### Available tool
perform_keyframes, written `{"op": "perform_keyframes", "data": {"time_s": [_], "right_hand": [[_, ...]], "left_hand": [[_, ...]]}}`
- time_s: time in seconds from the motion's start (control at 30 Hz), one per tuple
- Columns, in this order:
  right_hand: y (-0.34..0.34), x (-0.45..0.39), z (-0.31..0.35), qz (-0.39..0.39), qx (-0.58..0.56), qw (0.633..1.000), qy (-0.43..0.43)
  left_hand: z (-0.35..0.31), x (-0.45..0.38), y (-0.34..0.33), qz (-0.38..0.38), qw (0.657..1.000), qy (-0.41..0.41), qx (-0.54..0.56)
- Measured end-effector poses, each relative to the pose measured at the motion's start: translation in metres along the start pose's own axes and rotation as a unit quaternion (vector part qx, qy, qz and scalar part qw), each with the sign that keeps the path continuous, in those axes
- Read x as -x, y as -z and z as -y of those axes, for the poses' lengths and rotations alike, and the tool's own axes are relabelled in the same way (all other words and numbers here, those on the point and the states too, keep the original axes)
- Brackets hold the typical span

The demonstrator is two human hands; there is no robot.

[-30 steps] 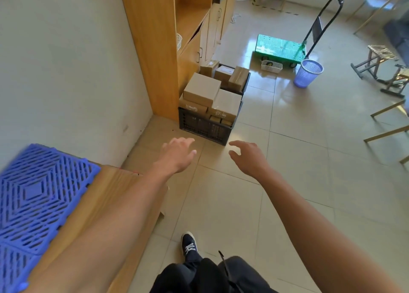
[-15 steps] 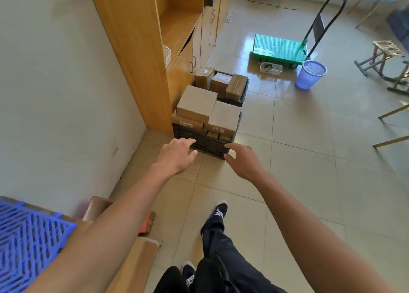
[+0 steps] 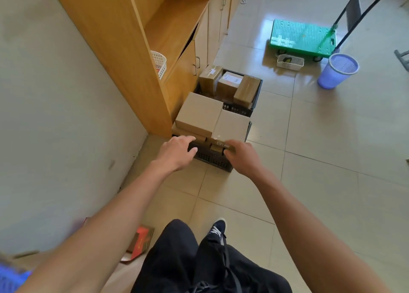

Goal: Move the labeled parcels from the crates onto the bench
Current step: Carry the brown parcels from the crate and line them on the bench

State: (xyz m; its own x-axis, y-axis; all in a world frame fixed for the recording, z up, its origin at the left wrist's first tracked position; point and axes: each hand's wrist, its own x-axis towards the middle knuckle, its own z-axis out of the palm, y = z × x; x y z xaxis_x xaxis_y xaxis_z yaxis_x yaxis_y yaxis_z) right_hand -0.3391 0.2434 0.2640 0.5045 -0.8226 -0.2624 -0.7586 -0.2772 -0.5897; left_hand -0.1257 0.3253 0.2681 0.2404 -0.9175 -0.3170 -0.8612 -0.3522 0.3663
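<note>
Currently: near black crate (image 3: 212, 158) on the floor, heaped with cardboard parcels (image 3: 200, 114), lying straight ahead of both hands, its top boxes just beyond the fingertips. Left hand (image 3: 174, 152) and right hand (image 3: 241, 154) both empty, fingers loosely spread, about equally near. Second crate (image 3: 241, 110) directly behind the first.

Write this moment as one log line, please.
stage: reaching | left hand: open, empty | right hand: open, empty | target: boxes in near crate | moved: none seen
</note>
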Motion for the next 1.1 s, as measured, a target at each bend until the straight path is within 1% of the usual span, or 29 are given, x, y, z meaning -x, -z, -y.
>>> {"op": "perform_keyframes", "data": {"time_s": [0.13,0.23,0.3,0.4,0.6,0.8,0.93,1.0,1.1], "right_hand": [[0.002,-0.047,-0.004,0.011,-0.015,1.0,-0.006],[-0.004,-0.086,-0.008,0.021,-0.024,0.999,-0.025],[-0.01,-0.117,-0.014,0.029,-0.028,0.998,-0.04],[-0.022,-0.168,-0.02,0.043,-0.025,0.996,-0.078],[-0.05,-0.256,-0.035,0.069,-0.056,0.986,-0.138],[-0.072,-0.313,-0.059,0.085,-0.076,0.978,-0.173],[-0.1,-0.349,-0.088,0.099,-0.094,0.972,-0.194],[-0.114,-0.365,-0.101,0.116,-0.093,0.968,-0.203],[-0.135,-0.386,-0.119,0.118,-0.103,0.965,-0.21]], "left_hand": [[0.009,-0.046,0.009,0.012,0.999,0.017,0.027],[0.021,-0.087,0.009,0.03,0.998,0.031,0.036],[0.033,-0.12,0.007,0.043,0.996,0.044,0.064],[0.054,-0.175,0.002,0.065,0.99,0.062,0.109],[0.088,-0.271,-0.011,0.108,0.98,0.092,0.136],[0.104,-0.335,-0.027,0.12,0.968,0.119,0.183],[0.12,-0.364,-0.048,0.11,0.959,0.15,0.213],[0.128,-0.377,-0.06,0.116,0.956,0.16,0.217],[0.142,-0.399,-0.079,0.12,0.95,0.183,0.224]]}}
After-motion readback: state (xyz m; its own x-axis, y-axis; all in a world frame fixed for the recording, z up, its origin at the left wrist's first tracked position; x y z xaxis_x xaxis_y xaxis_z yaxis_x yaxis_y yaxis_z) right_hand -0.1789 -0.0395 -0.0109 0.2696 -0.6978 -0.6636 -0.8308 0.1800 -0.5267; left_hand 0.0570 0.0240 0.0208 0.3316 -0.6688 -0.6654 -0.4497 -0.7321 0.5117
